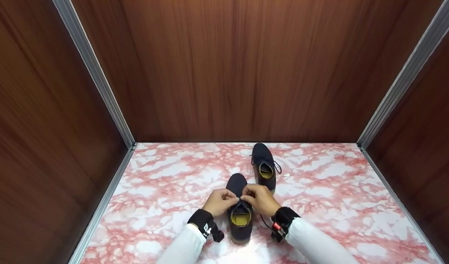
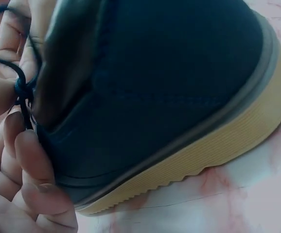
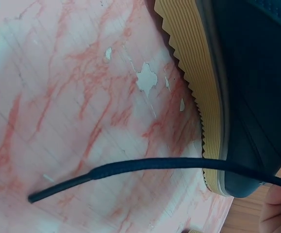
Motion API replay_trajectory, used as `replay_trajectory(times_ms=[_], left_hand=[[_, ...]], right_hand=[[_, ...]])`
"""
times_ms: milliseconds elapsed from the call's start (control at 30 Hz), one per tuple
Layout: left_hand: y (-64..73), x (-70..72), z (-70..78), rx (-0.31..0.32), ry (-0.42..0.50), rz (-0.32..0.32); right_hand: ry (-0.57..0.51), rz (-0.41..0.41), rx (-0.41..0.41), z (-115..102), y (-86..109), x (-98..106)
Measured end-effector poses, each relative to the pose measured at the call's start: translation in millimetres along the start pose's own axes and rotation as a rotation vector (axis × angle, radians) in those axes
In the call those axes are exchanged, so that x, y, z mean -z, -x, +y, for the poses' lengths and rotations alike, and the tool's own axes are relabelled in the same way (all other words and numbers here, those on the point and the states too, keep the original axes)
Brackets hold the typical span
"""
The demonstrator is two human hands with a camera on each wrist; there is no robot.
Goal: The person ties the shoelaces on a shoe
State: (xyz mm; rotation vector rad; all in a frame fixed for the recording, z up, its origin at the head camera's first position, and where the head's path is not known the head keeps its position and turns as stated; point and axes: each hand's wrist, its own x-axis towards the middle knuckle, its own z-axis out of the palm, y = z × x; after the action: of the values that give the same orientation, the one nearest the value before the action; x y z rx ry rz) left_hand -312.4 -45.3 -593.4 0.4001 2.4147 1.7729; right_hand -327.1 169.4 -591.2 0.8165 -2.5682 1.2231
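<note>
A dark navy lace-up shoe (image 1: 240,234) with a yellow insole stands sole down, its toe pointing away from me. My left hand (image 1: 219,202) is over its lacing from the left and pinches the shoelace (image 2: 24,87) between thumb and finger. From the other side my right hand (image 1: 261,199) pinches the lace too, close to the left fingertips. The left wrist view shows a knot at the front of the shoe opening, with a loop above it. In the right wrist view a loose lace end (image 3: 150,164) trails from the right fingers past the ridged tan sole (image 3: 194,68).
A matching shoe (image 1: 261,152) stands farther back to the right, its laces hanging at both sides. Beneath both lies a red-and-white marbled surface (image 1: 154,205) with small chipped spots. Brown wood-look panels (image 1: 228,73) with metal corner strips enclose the back and sides.
</note>
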Motion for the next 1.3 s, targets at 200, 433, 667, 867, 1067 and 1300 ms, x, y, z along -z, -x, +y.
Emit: replay_trajectory(times_ms=[200, 433, 667, 867, 1067, 1300], left_hand=[[0.3, -5.5, -2.8, -0.026, -0.043, 0.035], [1.9, -12.5, -5.0, -0.044, -0.1, 0.07], [4.2, -16.9, -5.3, -0.052, -0.091, 0.092], [6.2, -18.6, -4.2, -0.058, -0.118, 0.108], [6.5, -19.6, -7.2, -0.075, -0.138, 0.123], [7.4, -21.0, -9.1, -0.095, -0.149, 0.135]], right_hand=[[0.006, 0.0, -0.019, -1.4, 0.0, 0.2], [-0.017, -0.018, -0.063, -3.4, -0.5, 3.8], [-0.074, -0.064, -0.1, -4.9, 0.3, 15.9], [-0.095, -0.055, -0.089, -6.0, 6.8, 27.4], [-0.102, -0.089, 0.01, -8.0, 21.5, 31.2], [-0.132, -0.274, 0.038, -17.9, 32.1, 25.4]])
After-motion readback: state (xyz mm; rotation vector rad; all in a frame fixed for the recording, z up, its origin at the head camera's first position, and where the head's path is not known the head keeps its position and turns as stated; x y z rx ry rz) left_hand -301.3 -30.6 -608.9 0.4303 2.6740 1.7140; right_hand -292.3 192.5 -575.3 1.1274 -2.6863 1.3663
